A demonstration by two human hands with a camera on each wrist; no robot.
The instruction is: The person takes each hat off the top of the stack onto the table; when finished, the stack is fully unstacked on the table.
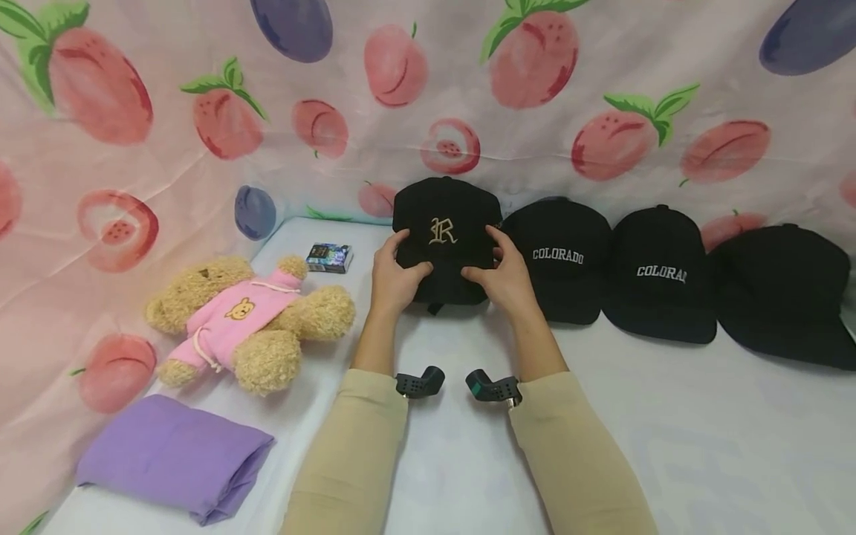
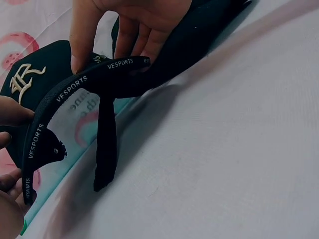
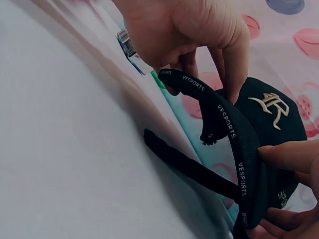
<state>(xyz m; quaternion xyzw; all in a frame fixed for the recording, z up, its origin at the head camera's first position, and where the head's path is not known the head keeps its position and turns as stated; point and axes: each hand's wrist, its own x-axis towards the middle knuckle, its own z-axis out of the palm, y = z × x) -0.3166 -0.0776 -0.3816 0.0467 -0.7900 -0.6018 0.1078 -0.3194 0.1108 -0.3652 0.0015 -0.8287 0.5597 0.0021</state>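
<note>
Both hands hold a black cap (image 1: 444,215) with a gold embroidered R, its front facing me. My left hand (image 1: 393,276) grips the brim's left side, thumb on top and fingers at the edge. My right hand (image 1: 507,273) grips the right side the same way. White VESPORTS lettering runs along the brim edge (image 2: 60,97) in the left wrist view. A loose back strap (image 3: 192,167) hangs below the brim in the right wrist view. Whether the cap touches the table cannot be told.
To the right stand two black COLORADO caps (image 1: 562,279) (image 1: 658,290) and a plain-fronted black cap (image 1: 782,297). Leftward lie a small patterned box (image 1: 330,258), a teddy bear (image 1: 244,319) in pink and a folded purple cloth (image 1: 174,457). Fruit-print fabric (image 1: 374,141) hangs behind the white table (image 1: 461,461).
</note>
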